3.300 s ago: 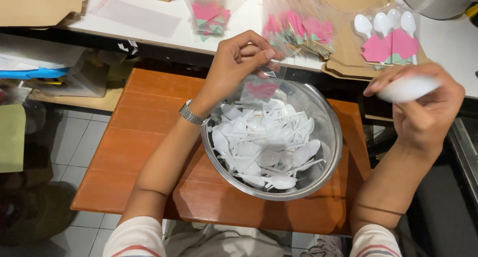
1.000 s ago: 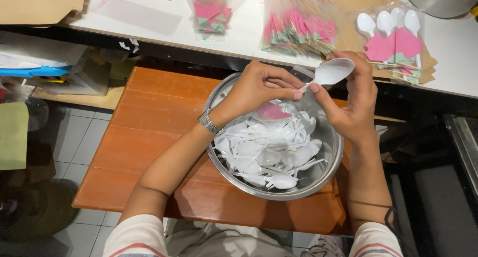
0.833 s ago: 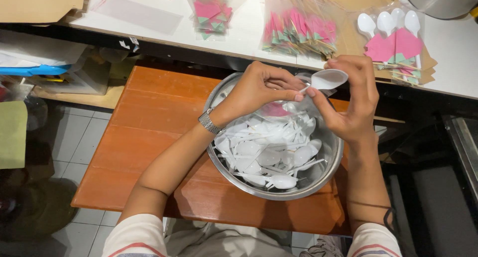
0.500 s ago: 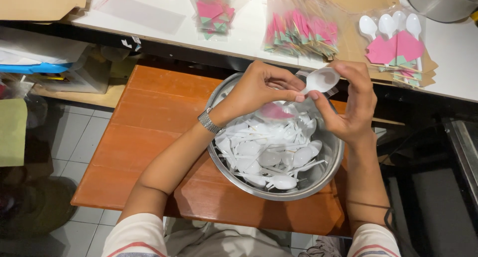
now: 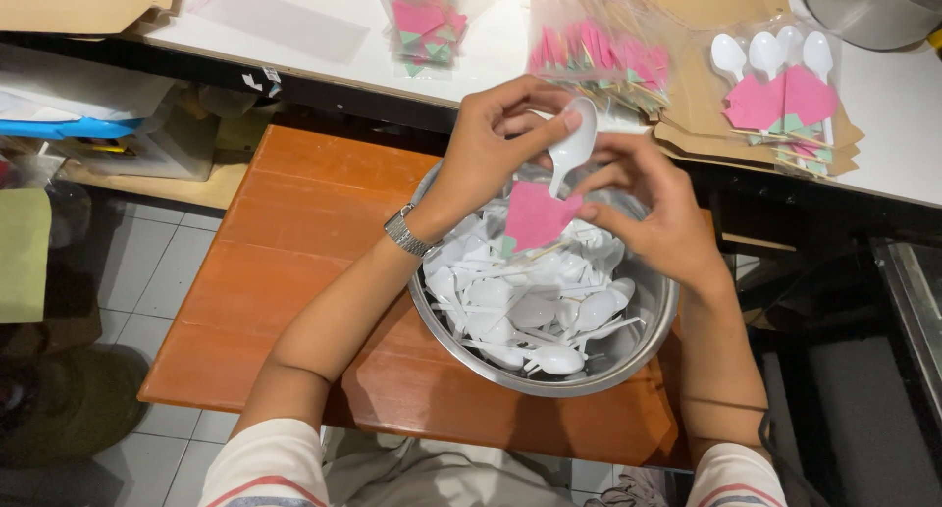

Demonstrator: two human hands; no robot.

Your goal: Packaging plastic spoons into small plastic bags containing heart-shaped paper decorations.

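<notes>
Head view: left hand (image 5: 491, 139) pinching white plastic spoon (image 5: 572, 146) by the bowl, tipped handle-down now, no longer level. Right hand (image 5: 653, 208) fingers nipping pink folded paper napkin (image 5: 538, 215) under it, above round steel bowl (image 5: 628, 365) of spoons on orange wooden worktop (image 5: 294, 242).

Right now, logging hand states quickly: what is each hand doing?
Left hand: closed, pinching the white plastic spoon.
Right hand: closed, fingertips on the pink paper napkin.
</notes>
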